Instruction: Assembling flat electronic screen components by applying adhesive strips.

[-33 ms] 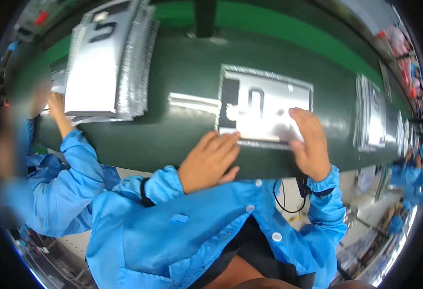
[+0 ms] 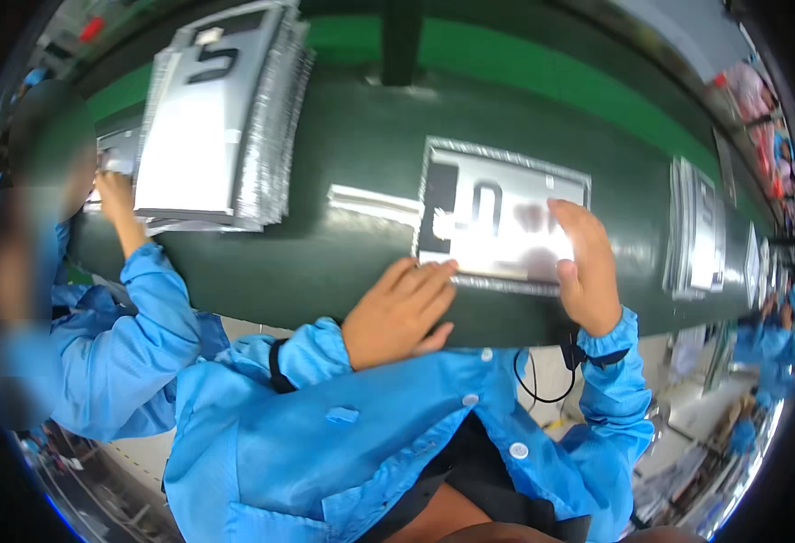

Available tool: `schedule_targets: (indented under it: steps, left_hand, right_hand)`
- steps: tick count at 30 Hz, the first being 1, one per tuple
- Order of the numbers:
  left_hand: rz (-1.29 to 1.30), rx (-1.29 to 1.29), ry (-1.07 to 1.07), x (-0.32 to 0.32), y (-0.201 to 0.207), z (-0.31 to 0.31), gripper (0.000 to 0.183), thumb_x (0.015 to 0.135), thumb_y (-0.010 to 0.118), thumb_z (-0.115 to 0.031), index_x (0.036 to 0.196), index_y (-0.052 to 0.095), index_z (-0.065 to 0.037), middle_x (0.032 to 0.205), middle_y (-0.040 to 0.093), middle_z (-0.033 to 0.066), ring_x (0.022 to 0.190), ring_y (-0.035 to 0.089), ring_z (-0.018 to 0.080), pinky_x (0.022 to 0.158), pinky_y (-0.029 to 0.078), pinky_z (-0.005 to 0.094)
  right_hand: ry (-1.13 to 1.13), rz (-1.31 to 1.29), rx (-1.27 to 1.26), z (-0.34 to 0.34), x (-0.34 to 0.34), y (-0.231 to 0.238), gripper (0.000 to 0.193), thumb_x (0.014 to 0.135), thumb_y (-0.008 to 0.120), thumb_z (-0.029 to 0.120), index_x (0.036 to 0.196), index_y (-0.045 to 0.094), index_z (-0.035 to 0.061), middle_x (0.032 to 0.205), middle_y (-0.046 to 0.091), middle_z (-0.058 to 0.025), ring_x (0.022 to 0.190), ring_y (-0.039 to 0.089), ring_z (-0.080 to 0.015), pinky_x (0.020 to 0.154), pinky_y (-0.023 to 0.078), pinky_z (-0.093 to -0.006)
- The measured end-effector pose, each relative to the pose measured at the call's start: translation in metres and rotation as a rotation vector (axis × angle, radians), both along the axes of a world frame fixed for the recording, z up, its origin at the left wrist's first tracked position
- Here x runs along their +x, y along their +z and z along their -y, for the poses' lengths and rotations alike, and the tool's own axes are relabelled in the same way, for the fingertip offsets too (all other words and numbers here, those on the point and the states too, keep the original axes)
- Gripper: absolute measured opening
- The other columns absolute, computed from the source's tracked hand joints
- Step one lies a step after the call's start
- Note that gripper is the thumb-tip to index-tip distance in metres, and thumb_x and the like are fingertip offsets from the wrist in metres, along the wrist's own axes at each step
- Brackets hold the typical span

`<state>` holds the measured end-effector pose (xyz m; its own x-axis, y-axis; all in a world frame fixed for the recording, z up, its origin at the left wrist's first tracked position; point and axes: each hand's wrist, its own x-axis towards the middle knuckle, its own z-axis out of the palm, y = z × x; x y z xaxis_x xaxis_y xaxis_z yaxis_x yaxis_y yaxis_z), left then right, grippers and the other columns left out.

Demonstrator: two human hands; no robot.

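A flat silver sheet (image 2: 515, 195) with a dark border, a black block at its left end and a dark curved mark lies on the green table in front of me. My left hand (image 2: 397, 312) rests at its near left edge, fingertips on the edge, fingers stretched and thumb apart. Over the sheet's right end lies my right hand (image 2: 589, 267), its fingers extended and its thumb spread away. Neither hand grasps anything. Glare and a reflection of the right hand show on the shiny surface.
A tall stack of similar sheets (image 2: 189, 149) stands at the left, a smaller stack (image 2: 705, 231) at the right. A pale narrow strip (image 2: 375, 204) lies left of the sheet. A co-worker's hand (image 2: 117, 192) is beyond the tall stack. A dark post (image 2: 401, 45) rises at the back.
The whole view has shifted slightly, so the table things sit a little lower. My hands keep nearly the same place on the sheet; the co-worker's hand has moved a little.
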<state>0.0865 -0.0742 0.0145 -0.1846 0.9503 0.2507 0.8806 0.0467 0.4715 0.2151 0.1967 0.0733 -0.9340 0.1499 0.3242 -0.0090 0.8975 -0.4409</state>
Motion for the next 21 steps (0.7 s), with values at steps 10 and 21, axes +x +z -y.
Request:
schedule_targets:
  steps: [10, 21]
  left_hand:
    - [-0.091, 0.044, -0.007, 0.006, 0.0, 0.016, 0.05, 0.092, 0.065, -0.036, 0.123, 0.062, 0.003, 0.148, 0.05, 0.0215, 0.132, 0.049, 0.0325, 0.114, 0.035, 0.0506]
    - [0.103, 0.314, -0.043, -0.002, -0.005, 0.027, 0.037, 0.085, 0.075, -0.022, 0.114, 0.064, -0.003, 0.14, 0.056, 0.0205, 0.128, 0.053, 0.0361, 0.111, 0.041, 0.0517]
  right_hand:
    - [-0.084, 0.511, 0.03, -0.037, -0.093, 0.012, 0.041, 0.083, 0.074, 0.034, 0.106, 0.065, 0.0011, 0.1, 0.062, -0.0144, 0.094, 0.062, -0.0315, 0.081, 0.051, -0.0412]
    - [-0.009, 0.693, -0.634, -0.033, -0.054, 0.107, 0.034, 0.081, 0.087, 0.012, 0.079, 0.053, 0.0034, 0.081, 0.063, -0.0011, 0.077, 0.059, -0.0125, 0.07, 0.048, -0.03]
